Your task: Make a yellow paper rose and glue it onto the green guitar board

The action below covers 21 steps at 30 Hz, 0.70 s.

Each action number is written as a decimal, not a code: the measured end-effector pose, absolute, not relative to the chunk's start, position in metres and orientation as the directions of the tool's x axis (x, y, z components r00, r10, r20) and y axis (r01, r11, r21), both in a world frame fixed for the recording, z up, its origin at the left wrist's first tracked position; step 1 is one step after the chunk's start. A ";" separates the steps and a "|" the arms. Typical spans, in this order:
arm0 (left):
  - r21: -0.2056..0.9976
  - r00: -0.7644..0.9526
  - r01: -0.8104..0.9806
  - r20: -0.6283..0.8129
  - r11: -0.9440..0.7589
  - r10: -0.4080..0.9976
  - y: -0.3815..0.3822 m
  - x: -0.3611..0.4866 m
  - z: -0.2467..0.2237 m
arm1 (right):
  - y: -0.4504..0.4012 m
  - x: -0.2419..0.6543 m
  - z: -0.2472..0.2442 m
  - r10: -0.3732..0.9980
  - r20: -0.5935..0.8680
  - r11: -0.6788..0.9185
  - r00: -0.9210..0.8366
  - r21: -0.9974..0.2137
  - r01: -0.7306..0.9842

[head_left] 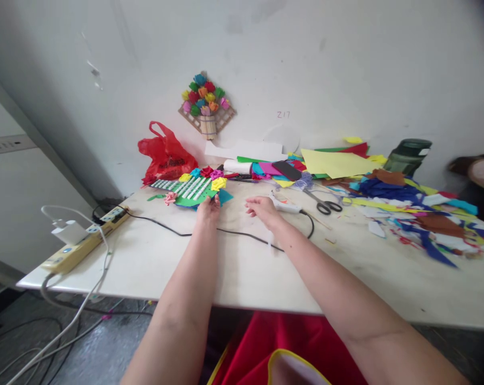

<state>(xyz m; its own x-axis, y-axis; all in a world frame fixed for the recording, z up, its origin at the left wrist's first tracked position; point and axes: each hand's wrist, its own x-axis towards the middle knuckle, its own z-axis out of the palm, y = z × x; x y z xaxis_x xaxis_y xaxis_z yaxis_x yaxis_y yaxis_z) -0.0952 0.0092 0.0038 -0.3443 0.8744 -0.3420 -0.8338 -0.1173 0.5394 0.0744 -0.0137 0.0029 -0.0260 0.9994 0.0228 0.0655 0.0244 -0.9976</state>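
Observation:
My left hand (209, 208) grips the near right edge of a green leaf-shaped craft board (181, 202). Rows of white-and-green striped strips (192, 187) cross that board, and crumpled paper flowers, among them a yellow one (218, 184), line its far edge. A pink flower (170, 198) sits at its left side. Over the table, my right hand (262, 210) is loosely curled, fingertips pointing left and slightly apart, with nothing visible between them. Just behind it lies a white glue gun (288, 207), partly hidden by the hand.
Black-handled scissors (328, 206) lie right of the glue gun. Paper and felt scraps (398, 192) pile up on the right, near a green bottle (409, 156). A power strip (85, 240) sits left; a black cable (162, 227) crosses the table. A red bag (168, 152) stands behind.

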 end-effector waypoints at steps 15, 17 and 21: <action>0.655 -0.422 -0.731 -0.218 -0.189 0.880 0.011 -0.104 0.000 | 0.001 0.068 -0.021 0.896 0.399 0.436 -0.196 -0.705 0.559; 0.654 -0.429 -0.728 -0.200 -0.206 0.881 0.010 -0.108 0.002 | 0.000 0.061 -0.016 0.854 0.417 0.513 -0.312 -0.569 0.643; 0.669 -0.471 -0.704 -0.188 -0.239 0.862 0.009 -0.111 0.004 | 0.001 0.043 -0.003 0.820 0.352 0.567 -0.451 -0.396 0.722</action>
<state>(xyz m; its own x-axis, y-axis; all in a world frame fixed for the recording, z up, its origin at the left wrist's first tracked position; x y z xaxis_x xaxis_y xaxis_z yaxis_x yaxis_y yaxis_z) -0.1114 0.0091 0.0037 -0.4708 0.8621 -0.1876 -0.7042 -0.2390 0.6686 0.0427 0.0008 -0.0027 -0.4507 0.8202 0.3523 0.7223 0.5670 -0.3960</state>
